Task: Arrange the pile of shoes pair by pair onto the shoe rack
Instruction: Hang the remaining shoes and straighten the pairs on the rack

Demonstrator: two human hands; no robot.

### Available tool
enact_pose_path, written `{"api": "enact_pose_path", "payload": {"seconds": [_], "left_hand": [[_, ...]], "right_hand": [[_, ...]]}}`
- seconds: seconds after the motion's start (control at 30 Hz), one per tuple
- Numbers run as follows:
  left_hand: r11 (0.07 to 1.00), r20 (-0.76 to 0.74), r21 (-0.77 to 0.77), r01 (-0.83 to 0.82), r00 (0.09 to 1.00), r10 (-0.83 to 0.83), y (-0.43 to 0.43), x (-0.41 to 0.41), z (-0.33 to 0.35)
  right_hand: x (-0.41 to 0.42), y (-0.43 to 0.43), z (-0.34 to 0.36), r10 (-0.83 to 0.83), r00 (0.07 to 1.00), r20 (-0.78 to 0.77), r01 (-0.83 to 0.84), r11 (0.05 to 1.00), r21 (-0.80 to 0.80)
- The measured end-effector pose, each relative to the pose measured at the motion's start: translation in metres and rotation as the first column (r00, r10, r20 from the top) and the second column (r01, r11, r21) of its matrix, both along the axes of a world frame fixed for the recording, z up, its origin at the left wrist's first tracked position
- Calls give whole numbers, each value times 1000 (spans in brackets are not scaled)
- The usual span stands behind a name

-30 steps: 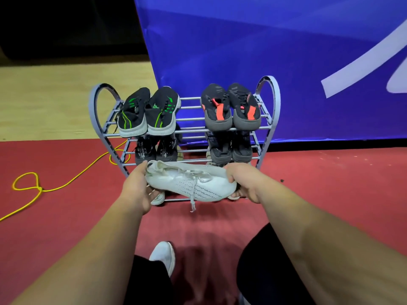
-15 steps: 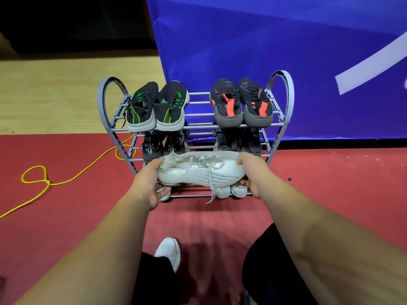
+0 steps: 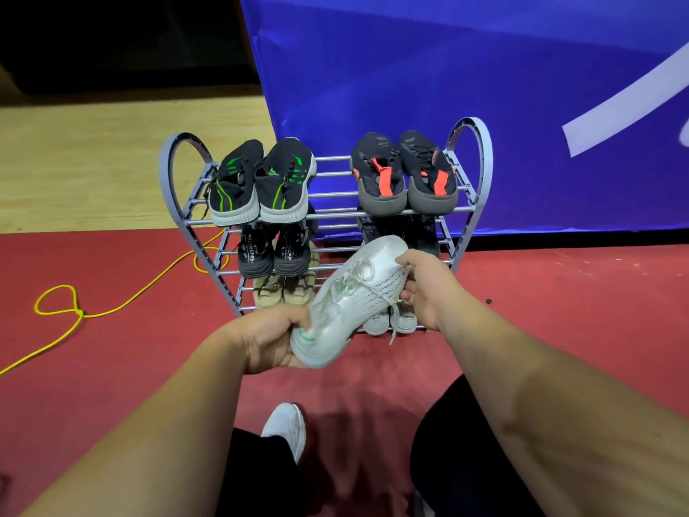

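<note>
A blue banner (image 3: 428, 69) fills the view from twelve to three o'clock, standing behind everything else. Below it the red floor (image 3: 112, 367) spreads across the lower half, with a strip of pale wood flooring (image 3: 93, 154) at ten o'clock. The grey shoe rack (image 3: 376, 210), with heart-shaped ends, stands at the centre, its back to the banner. On its top shelf a black pair with green stripes (image 3: 261, 184) sits at the eleven o'clock end and a black pair with orange patches (image 3: 404, 177) at the one o'clock end. One shelf down, a black lettered pair (image 3: 274, 251) lies under the green-striped one; a dark pair under the orange one is mostly hidden. Lower still a beige pair (image 3: 285, 291) shows, and on the bottom rail two small white toes (image 3: 389, 320) peek out.

In front of the rack, the white sneaker (image 3: 354, 296) is held in the air, tilted, toe toward one o'clock and heel toward seven. The left hand (image 3: 270, 341) has its grip wrapped around the heel; the right hand (image 3: 425, 289) has its grip pinching the toe end, thumb on top. A yellow cord (image 3: 74, 311) loops on the floor at nine o'clock. A white shoe (image 3: 287, 427) on the person's foot shows at six o'clock.
</note>
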State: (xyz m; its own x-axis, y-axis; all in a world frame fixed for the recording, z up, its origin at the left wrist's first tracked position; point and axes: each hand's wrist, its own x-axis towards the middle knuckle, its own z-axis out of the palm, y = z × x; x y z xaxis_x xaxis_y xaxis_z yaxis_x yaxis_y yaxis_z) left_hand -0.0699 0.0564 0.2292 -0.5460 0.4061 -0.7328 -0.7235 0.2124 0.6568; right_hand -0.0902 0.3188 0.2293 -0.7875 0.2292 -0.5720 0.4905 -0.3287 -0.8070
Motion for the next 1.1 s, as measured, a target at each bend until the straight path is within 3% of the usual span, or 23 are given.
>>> {"api": "enact_pose_path", "payload": {"seconds": [0.1,0.2,0.3,0.47,0.6,0.67,0.73,0.9,1.1], "left_hand": [[979,44,-28,201,979,-200,4,7,-2],[960,45,-70,271,962,-268,8,8,-4],[968,32,-72,242,970,-240,13,8,-4],[994,2,-71,84,996,-84,17,5,-9],[989,23,-126,73,997,-71,17,6,-14],[985,45,-145,97,995,-91,17,9,-17],[984,77,-138,111,992,-102,14,10,-20],[995,175,-29,93,981,-87,-2,8,-33],[998,182,53,33,982,-42,-29,10,-45]], "right_hand": [[4,-3,-2,94,993,75,-98,994,50],[12,-7,-2,222,941,256,-266,952,153],[17,-8,-1,322,840,437,-411,903,124],[17,-16,-5,523,691,499,-639,765,83],[16,-27,-2,530,748,400,-613,783,109],[13,-34,0,512,817,265,-532,847,4],[12,-41,-1,495,837,235,-495,867,-61],[8,-43,-6,467,766,443,-613,737,284],[0,-65,-8,470,835,285,-507,859,69]]}}
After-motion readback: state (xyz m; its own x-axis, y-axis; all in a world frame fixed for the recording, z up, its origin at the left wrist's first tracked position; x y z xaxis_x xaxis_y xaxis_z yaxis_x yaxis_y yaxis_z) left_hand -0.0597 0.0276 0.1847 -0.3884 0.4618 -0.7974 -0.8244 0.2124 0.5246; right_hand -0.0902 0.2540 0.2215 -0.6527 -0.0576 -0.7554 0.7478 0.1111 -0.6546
